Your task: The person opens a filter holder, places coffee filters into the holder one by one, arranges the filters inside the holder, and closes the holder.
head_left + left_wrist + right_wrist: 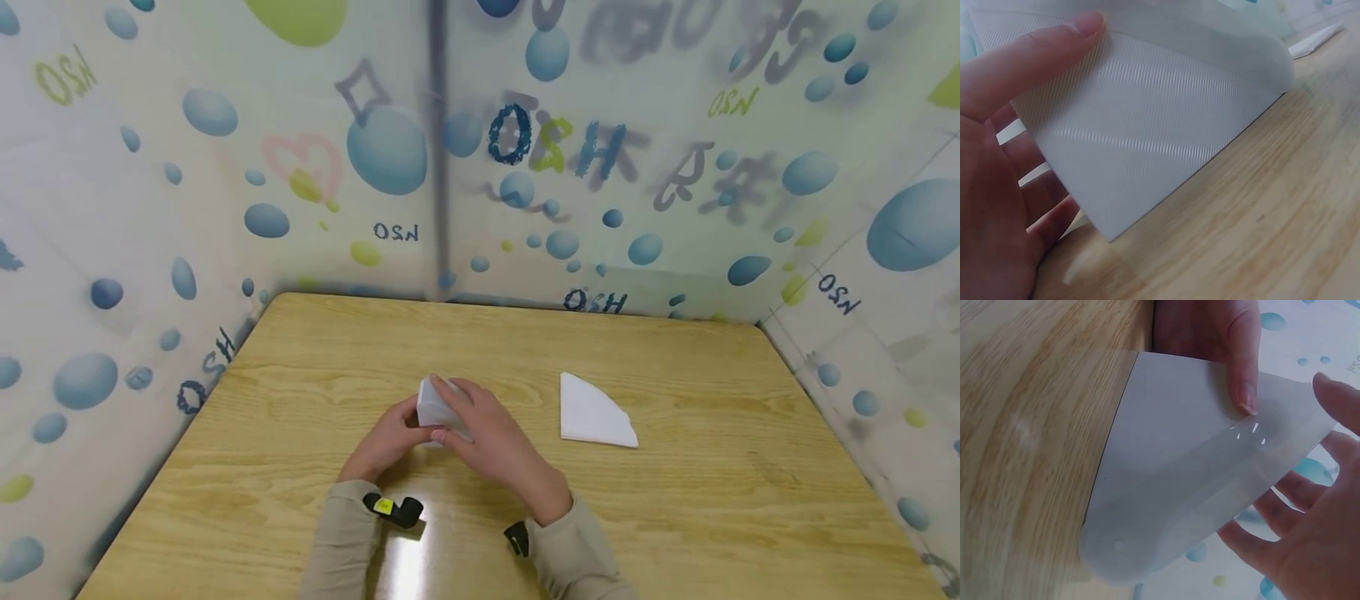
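Both hands hold a white plastic holder [441, 406] with a finely ribbed face [1141, 119] and a smooth, rounded, translucent side [1172, 512]. It is tilted just above the table, its exact kind not clear. My left hand [392, 437] grips its left edge, thumb on the ribbed face and fingers behind. From the right, my right hand [487, 429] holds it with the thumb near one corner and the fingers around the rounded side. In the head view the right hand hides much of it. A folded white paper [595, 414] with a curved edge lies to the right.
The wooden table [300, 358] runs back to a patterned curtain [480, 200], with more patterned walls at left and right. Black wrist cameras [397, 510] sit on both sleeves.
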Tool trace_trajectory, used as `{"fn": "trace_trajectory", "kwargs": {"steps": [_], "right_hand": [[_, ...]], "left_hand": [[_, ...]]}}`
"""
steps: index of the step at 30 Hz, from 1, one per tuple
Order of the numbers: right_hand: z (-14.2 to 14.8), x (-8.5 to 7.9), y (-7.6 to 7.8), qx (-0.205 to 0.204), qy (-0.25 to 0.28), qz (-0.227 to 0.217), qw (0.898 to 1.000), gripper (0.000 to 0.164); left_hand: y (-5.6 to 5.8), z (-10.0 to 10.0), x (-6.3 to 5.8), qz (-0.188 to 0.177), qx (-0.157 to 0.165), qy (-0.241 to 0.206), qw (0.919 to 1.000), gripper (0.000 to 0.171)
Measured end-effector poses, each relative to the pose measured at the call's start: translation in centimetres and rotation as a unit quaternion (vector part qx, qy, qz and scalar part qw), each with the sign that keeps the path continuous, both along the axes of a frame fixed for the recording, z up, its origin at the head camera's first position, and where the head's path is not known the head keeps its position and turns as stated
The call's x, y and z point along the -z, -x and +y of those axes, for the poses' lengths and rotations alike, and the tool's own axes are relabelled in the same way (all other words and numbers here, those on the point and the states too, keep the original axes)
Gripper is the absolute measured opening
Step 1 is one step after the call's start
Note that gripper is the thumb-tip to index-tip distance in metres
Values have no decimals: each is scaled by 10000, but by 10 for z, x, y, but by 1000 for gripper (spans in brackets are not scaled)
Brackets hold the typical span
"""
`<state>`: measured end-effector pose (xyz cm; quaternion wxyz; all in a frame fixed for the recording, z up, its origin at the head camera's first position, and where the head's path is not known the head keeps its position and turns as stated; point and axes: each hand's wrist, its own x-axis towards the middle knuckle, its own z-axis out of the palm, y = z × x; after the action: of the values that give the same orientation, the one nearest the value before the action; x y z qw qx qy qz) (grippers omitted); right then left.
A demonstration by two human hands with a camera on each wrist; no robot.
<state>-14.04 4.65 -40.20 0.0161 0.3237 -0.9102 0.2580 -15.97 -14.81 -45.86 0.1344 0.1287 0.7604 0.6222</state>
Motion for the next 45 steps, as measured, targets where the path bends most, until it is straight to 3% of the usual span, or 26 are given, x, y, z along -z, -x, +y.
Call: {"fn": "trace_trajectory", "kwargs": {"steps": [9, 25, 30, 36, 39, 45], "right_hand": [[2, 1, -1, -164, -97, -55, 9998, 67], [3, -1, 0, -103, -33, -242, 9996, 63], [3, -3, -1, -71, -12, -130, 9999, 62], [3, 0, 0, -40, -239, 521, 9983, 66], [2, 2, 2, -27, -283, 655, 9974, 66], [3, 2, 3, -56, -231, 618, 9978, 65]], "left_hand": [[8, -1, 18, -47, -58, -50, 10000, 54], [9, -2, 18, -44, -141, -39, 9999, 56], [7, -1, 13, -20, -163, 53, 9999, 54], [-1, 2, -8, -45, -126, 180, 9997, 52], [-3, 3, -12, -35, -93, 181, 9998, 49], [6, -1, 13, 33, -147, 89, 9998, 51]]}}
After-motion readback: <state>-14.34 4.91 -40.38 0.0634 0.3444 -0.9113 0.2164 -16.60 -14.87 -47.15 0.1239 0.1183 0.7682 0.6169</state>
